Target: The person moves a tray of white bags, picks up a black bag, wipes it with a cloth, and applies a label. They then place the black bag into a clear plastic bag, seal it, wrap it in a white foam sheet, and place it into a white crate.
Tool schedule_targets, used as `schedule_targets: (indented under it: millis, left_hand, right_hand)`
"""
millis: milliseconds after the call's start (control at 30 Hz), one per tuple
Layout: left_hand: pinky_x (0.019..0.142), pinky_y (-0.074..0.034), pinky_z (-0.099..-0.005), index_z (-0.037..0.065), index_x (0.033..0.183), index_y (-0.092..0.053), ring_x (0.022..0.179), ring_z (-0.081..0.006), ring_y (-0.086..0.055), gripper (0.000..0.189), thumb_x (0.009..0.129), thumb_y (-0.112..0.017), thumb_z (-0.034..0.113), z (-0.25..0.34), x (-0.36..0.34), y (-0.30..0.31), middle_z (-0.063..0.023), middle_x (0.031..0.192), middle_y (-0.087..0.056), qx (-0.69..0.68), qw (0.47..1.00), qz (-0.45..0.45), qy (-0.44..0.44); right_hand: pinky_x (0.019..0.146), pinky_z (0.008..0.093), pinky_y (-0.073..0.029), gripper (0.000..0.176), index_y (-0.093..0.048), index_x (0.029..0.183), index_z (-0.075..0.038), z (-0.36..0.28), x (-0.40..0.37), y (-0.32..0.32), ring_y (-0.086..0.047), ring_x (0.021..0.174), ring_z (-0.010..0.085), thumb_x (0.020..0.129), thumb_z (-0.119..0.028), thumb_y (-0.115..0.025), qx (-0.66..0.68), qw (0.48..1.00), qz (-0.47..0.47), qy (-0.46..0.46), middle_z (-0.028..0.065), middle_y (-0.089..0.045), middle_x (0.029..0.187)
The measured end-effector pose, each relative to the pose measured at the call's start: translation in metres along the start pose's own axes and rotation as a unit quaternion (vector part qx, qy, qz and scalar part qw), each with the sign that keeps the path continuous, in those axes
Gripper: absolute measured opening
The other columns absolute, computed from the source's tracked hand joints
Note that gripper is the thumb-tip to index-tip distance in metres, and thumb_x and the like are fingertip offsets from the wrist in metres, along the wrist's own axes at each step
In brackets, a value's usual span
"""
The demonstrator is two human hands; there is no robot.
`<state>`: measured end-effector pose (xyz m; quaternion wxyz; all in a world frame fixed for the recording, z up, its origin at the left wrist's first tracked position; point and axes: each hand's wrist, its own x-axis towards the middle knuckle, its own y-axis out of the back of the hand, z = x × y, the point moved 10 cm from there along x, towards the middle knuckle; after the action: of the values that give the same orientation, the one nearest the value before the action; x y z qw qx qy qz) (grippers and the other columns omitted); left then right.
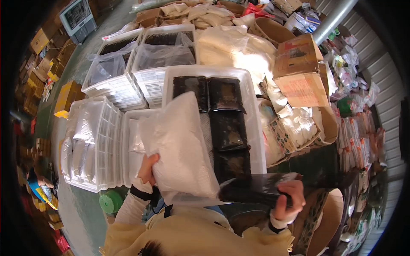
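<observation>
My left hand [147,169] grips the lower left edge of a plump white bag [179,145], raised and tilted in front of me. In my right hand [290,198] is a black plastic packet [252,187], smeared by motion, its near end overlapping the white bag's bottom corner. Behind both stands a white plastic crate [259,128] with several flat black packets [229,130] laid in rows. The white bag covers part of the crate's left side.
To the left are a crate of silvery-white bags [83,141] and stacked white crates [149,87] lined with clear plastic. Cardboard boxes [301,89] and white sacks [230,42] fill the right and back. A green round container [110,201] sits near my left forearm.
</observation>
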<state>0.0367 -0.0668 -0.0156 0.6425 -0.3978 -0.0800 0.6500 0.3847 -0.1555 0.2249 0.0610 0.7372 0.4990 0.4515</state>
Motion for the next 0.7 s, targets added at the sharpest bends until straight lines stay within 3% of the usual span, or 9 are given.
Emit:
schedule_targets:
  millis: [133, 267, 333, 433, 700]
  left_hand:
    - [0.086, -0.047, -0.0370, -0.001, 0.127, -0.040, 0.101, -0.0255, -0.056, 0.071, 0.069, -0.073, 0.025, -0.030, 0.008, -0.027, -0.0135, 0.113, -0.056, 0.067, 0.997, -0.011, 0.039]
    - [0.085, -0.047, -0.0357, -0.002, 0.125, -0.040, 0.100, -0.0256, -0.056, 0.071, 0.065, -0.076, 0.011, -0.051, 0.017, -0.019, -0.0143, 0.112, -0.056, 0.159, 0.984, 0.080, 0.029]
    - [0.084, -0.047, -0.0357, -0.003, 0.122, -0.041, 0.099, -0.0260, -0.057, 0.071, 0.063, -0.077, 0.010, -0.058, 0.022, -0.016, -0.0154, 0.111, -0.056, 0.202, 0.974, 0.099, 0.016]
    - [0.083, -0.048, -0.0358, -0.005, 0.119, -0.041, 0.098, -0.0264, -0.057, 0.070, 0.063, -0.079, 0.012, -0.068, 0.030, -0.005, -0.0170, 0.110, -0.056, 0.281, 0.952, 0.121, 0.006]
    - [0.083, -0.048, -0.0357, -0.009, 0.116, -0.040, 0.098, -0.0273, -0.057, 0.066, 0.068, -0.077, 0.018, -0.068, 0.028, 0.005, -0.0193, 0.110, -0.055, 0.399, 0.906, 0.134, 0.039]
  right_hand:
    - [0.062, 0.0372, -0.044, 0.026, -0.056, 0.070, 0.002, -0.003, -0.008, 0.064, -0.055, 0.064, 0.0275, 0.076, -0.023, -0.058, -0.086, 0.993, 0.078, 0.018, 0.0143, -0.058, 0.066]
    - [0.059, 0.0366, -0.042, 0.036, -0.053, 0.070, 0.004, 0.010, -0.034, 0.126, -0.053, 0.061, 0.0270, 0.081, -0.030, -0.053, -0.136, 0.976, 0.168, 0.006, 0.0158, -0.055, 0.064]
    - [0.076, 0.0438, -0.045, 0.030, -0.051, 0.076, 0.006, 0.017, -0.047, 0.145, -0.051, 0.071, 0.0269, 0.081, -0.024, -0.048, -0.116, 0.978, 0.172, -0.014, 0.0170, -0.052, 0.071]
    - [0.082, 0.0456, -0.044, 0.029, -0.051, 0.076, 0.005, 0.024, -0.060, 0.166, -0.052, 0.073, 0.0268, 0.078, -0.024, -0.048, -0.127, 0.970, 0.197, -0.073, 0.0165, -0.052, 0.072]
    - [0.075, 0.0402, -0.043, 0.028, -0.051, 0.076, 0.006, 0.044, -0.069, 0.176, -0.052, 0.072, 0.0265, 0.080, -0.022, -0.048, -0.154, 0.970, 0.161, -0.095, 0.0167, -0.052, 0.072]
